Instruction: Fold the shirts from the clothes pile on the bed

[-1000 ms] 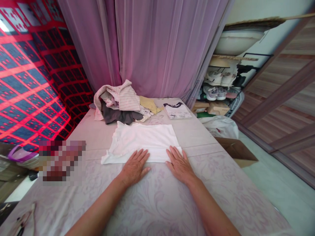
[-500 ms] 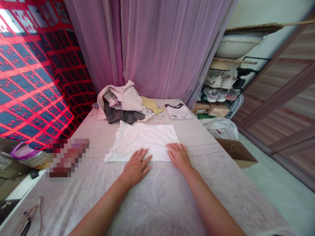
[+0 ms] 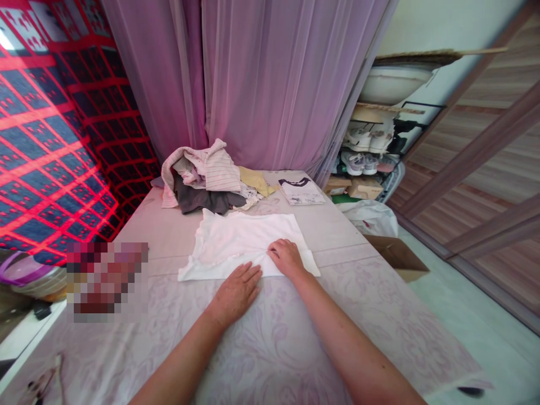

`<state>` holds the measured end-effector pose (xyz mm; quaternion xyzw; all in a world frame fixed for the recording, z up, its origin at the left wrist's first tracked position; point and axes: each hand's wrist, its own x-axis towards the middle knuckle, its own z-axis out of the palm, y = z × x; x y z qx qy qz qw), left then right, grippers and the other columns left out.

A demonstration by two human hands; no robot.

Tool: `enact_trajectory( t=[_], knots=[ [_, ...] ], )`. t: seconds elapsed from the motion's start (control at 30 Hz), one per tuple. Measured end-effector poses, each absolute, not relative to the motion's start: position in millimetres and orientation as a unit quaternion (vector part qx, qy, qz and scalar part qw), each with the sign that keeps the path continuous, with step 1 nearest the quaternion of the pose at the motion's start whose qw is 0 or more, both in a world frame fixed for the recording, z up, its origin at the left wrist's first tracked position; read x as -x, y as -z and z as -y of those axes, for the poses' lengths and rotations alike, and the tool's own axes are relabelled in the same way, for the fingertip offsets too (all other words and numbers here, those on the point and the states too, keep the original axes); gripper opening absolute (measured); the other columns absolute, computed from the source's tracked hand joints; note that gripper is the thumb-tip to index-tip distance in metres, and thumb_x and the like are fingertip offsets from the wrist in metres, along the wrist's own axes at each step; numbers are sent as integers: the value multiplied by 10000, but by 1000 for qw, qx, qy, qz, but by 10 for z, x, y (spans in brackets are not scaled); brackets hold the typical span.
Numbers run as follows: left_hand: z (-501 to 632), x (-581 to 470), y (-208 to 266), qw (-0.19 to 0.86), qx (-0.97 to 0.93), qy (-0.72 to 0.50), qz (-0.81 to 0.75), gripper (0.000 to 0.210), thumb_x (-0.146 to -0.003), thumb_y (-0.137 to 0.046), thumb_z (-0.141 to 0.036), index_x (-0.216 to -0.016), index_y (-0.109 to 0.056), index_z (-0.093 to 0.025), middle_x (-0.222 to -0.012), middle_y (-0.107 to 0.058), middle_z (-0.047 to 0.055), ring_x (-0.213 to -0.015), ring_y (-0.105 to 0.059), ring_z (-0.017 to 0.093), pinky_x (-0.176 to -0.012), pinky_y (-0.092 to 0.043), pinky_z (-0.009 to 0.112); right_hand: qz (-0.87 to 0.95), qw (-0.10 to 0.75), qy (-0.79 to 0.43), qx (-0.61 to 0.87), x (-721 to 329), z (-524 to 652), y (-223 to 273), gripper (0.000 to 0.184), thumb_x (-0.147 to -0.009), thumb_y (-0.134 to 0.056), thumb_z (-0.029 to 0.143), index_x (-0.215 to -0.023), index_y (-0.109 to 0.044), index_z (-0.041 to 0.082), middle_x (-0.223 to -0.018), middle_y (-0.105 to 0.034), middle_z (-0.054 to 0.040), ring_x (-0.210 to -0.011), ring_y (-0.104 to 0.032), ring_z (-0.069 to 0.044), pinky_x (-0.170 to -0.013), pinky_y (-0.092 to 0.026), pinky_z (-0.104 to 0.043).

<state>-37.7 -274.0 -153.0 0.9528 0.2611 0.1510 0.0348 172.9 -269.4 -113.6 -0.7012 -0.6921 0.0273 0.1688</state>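
Note:
A white garment (image 3: 244,233) with a ruffled left edge lies spread on the patterned cloth (image 3: 261,349) covering the table, its near edge doubled into a strip. My left hand (image 3: 237,292) rests flat at that near edge, fingers stretched out and partly on the fabric. My right hand (image 3: 287,259) has its fingers curled together on the garment's right half, where the fabric puckers under the pinch. The fingertips are partly hidden.
Behind the garment sits a heap of clothes (image 3: 202,174), with a folded shirt (image 3: 301,192) to its right. Curtains (image 3: 270,84) hang at the back. Right of the table are an open cardboard box (image 3: 396,256) and a shoe rack (image 3: 367,146). A purple-rimmed bucket (image 3: 31,275) stands left.
My right hand has moved left from the garment's right edge and closed on the fabric, which now puckers. My left hand has stayed near the front edge, fingers closer together.

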Motion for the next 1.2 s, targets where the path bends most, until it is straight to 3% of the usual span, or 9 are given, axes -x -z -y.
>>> enact_trajectory(
  t=[0.13, 0.23, 0.37, 0.63, 1.0, 1.2],
  knots=[
    [2763, 383, 1515, 45, -943, -152, -293, 405, -940, -395, -363, -1320, -504, -271, -1387, -513, 40, -1324, -398, 245, -1108, -292, 490, 713, 218, -3, 667, -1683, 2855, 1188, 294, -924, -417, 262, -1122, -631, 228, -1163, -649, -53, -1085, -547, -177, -960, -353, -335],
    [2792, 390, 1477, 40, -932, -152, -328, 405, -925, -426, -415, -1314, -500, -331, -1420, -474, 31, -1343, -362, 282, -1102, -230, 581, 751, 206, -14, 627, -1669, 3025, 1243, 341, -939, -380, 271, -1188, -611, 242, -1276, -599, -47, -1206, -494, -175, -1051, -303, -368],
    [2804, 428, 1442, 49, -928, -147, -339, 482, -899, -456, -454, -1340, -480, -262, -1418, -477, 54, -1350, -352, 279, -1113, -258, 520, 762, 145, -33, 631, -1698, 3191, 1298, 371, -935, -388, 306, -1244, -585, 252, -1378, -515, -51, -1317, -391, -212, -1086, -270, -445],
    [2794, 704, 1393, -3, -914, -142, -379, 478, -892, -465, -433, -1285, -532, -169, -1402, -490, 96, -1350, -354, 278, -1122, -278, 458, 771, 126, -32, 623, -1632, 3344, 1260, 381, -934, -391, 302, -1259, -579, 240, -1395, -496, -55, -1333, -367, -222, -1105, -254, -445],
    [2905, 1060, 1258, -80, -870, -163, -458, 407, -864, -494, -396, -1169, -613, -154, -1441, -430, 131, -1373, -303, 313, -1123, -261, 482, 804, 106, -93, 577, -1177, 3258, 1237, 465, -931, -392, 348, -1376, -446, 226, -1469, -397, -60, -1376, -290, -192, -1134, -187, -429],
    [2875, 1446, 1224, -125, -810, -212, -531, 284, -884, -458, -329, -1043, -650, -193, -1364, -511, 118, -1298, -412, 297, -1077, -314, 488, 803, 110, -109, 575, -1179, 3267, 1269, 466, -928, -392, 335, -1371, -457, 207, -1477, -383, -58, -1380, -281, -200, -1146, -156, -431]
  ],
)
